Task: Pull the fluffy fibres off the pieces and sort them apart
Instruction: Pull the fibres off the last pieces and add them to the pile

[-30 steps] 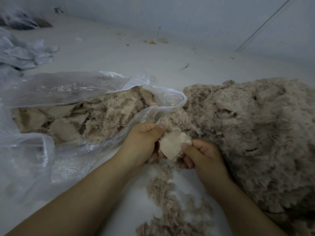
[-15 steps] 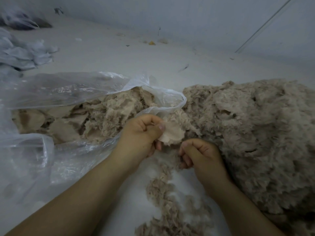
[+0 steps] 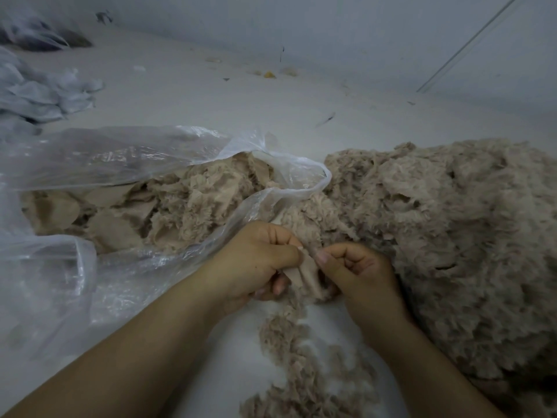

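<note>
A small beige fabric piece (image 3: 307,274) with fluffy fibres hangs between my hands at the centre. My left hand (image 3: 259,260) pinches its left edge. My right hand (image 3: 355,271) pinches its right side, thumb and fingers closed on it. A large heap of fluffy beige pieces (image 3: 446,236) lies to the right, touching my right hand. A clear plastic bag (image 3: 126,158) on the left holds several beige pieces, some smooth, some fluffy. Loose pulled fibres (image 3: 301,357) trail on the white surface below my hands.
The white surface (image 3: 211,95) runs back to a pale wall. Crumpled grey-white cloth (image 3: 39,92) lies at the far left, with a dark bundle (image 3: 39,37) behind it. Small scraps (image 3: 269,74) dot the far floor.
My left hand held the piece alone while my right hand drew back shut. Now both hands have dropped slightly and closed together on the piece, which is folded narrower.
</note>
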The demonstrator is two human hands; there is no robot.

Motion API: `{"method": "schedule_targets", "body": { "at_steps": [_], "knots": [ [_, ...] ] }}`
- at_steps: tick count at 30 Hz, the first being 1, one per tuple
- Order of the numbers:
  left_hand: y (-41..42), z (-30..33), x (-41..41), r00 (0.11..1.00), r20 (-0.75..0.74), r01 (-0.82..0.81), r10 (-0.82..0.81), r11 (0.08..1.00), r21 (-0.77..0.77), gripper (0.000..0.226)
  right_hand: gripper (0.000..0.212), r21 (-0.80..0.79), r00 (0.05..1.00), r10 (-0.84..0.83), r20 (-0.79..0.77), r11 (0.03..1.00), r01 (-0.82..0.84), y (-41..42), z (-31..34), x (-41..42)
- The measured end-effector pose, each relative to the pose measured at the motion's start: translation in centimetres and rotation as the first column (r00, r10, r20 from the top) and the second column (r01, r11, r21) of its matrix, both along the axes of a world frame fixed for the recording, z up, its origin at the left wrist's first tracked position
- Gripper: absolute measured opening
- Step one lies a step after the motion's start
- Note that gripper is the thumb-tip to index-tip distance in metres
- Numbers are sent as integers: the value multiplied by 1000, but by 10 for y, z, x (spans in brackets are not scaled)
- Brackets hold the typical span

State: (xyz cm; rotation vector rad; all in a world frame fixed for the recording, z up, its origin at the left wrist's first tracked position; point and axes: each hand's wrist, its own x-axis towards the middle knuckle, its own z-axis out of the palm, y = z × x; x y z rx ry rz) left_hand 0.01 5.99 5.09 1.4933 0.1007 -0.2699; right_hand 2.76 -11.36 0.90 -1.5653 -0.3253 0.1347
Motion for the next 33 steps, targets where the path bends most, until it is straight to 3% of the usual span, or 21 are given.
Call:
{"method": "schedule_targets", "body": {
  "at_steps": [5, 7, 9, 10, 11, 12, 14, 16, 18, 20, 22, 24, 26, 28, 30, 33],
  "knots": [
    [11, 3, 4, 968, 71, -239, 241, 971, -29, 29, 29, -51, 997, -58, -48, 997, 56, -3, 0, 2],
    [19, 2, 7, 854, 268, -475, 447, 879, 46, 23, 18, -116, 1000, -11, -9, 993, 10, -3, -1, 0],
    [32, 1, 8, 597, 616, -748, 515, 635, 194, 17, 15, -231, 998, 62, 21, 971, -55, -2, -3, -3],
    [39, 1, 8, 484, 770, -839, 417, 470, 273, 15, 21, -248, 996, 83, 24, 966, -74, -2, -6, -3],
    [46, 2, 8, 429, 863, -890, 268, 289, 353, 16, 25, -235, 996, 83, 20, 969, -76, -2, -8, -2],
    [52, 2, 9, 442, 889, -895, 122, 125, 428, 18, 26, -218, 998, 67, 19, 974, -61, -2, -9, 0],
    [61, 0, 13, 657, 754, -753, -28, -85, 653, 17, 28, -197, 999, 34, 15, 980, -30, -2, -11, 2],
    [59, 0, 13, 865, 500, -489, 33, -162, 857, 11, 28, -196, 999, 32, 15, 980, -28, -2, -12, 3],
    [58, 1, 11, 910, 404, -382, 90, -199, 903, 12, 29, -200, 998, 56, -3, 978, -55, -2, -14, 4],
    [53, 8, 8, 878, 467, -444, 103, -187, 876, 8, 33, -211, 997, 78, -12, 974, -79, -3, -15, 5],
    [40, 10, 5, 781, 624, -621, 21, -80, 780, 3, 35, -237, 996, 85, -14, 968, -86, -4, -16, 6],
    [22, 5, 4, 711, 695, -686, -105, 111, 719, 8, 37, -252, 996, 84, -7, 964, -83, -4, -16, 6],
    [5, -3, 5, 799, 590, -500, -119, 416, 760, 16, 37, -212, 997, 75, -14, 974, -76, -4, -17, 6],
    [-4, -13, 6, 908, 408, -264, -98, 621, 738, 18, 33, -159, 998, 54, -25, 986, -57, -3, -15, 7],
    [-7, -19, 7, 937, 324, -159, -133, 662, 732, 29, 31, -112, 998, 46, -43, 992, -51, -1, -12, 7],
    [-15, -21, 4, 926, 296, -82, -236, 638, 766, 27, 30, -96, 998, 39, -58, 994, -44, 1, -9, 5]
  ]
}}
